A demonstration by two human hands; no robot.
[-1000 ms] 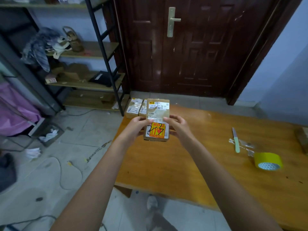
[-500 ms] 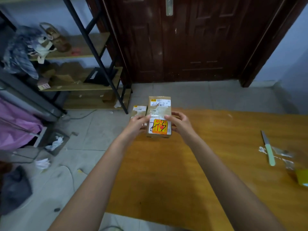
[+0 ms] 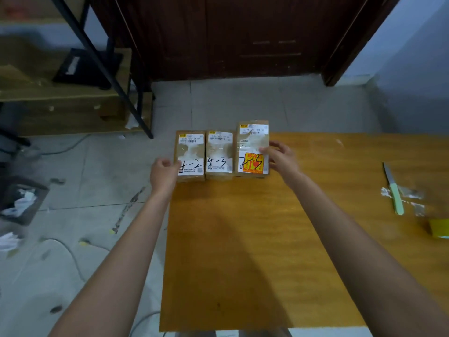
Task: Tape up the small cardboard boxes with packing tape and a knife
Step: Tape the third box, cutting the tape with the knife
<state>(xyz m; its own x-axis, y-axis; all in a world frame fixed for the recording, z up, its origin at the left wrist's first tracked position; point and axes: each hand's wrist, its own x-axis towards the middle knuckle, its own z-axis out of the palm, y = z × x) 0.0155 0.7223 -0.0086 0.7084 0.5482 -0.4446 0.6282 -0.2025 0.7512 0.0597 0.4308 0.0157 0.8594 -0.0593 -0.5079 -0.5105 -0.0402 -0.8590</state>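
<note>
Three small taped cardboard boxes stand side by side at the far left corner of the wooden table (image 3: 243, 239). My left hand (image 3: 164, 175) grips the left edge of the left box (image 3: 190, 152), thumb on its label. The middle box (image 3: 219, 152) sits between the other two and touches both. My right hand (image 3: 280, 158) holds the right edge of the right box (image 3: 251, 139), which carries an orange sticker. A green-handled knife (image 3: 394, 192) lies at the table's right. The yellow tape roll (image 3: 439, 228) is cut off by the right frame edge.
Clear tape scraps (image 3: 410, 198) lie beside the knife. A metal shelf rack (image 3: 104, 69) stands on the floor to the left, before a dark wooden door (image 3: 230, 32). Paper bits and a cable litter the tiled floor (image 3: 73, 215).
The orange-sticker box went from held in the air by both hands down onto the table beside the other two. My left hand moved over to the left box.
</note>
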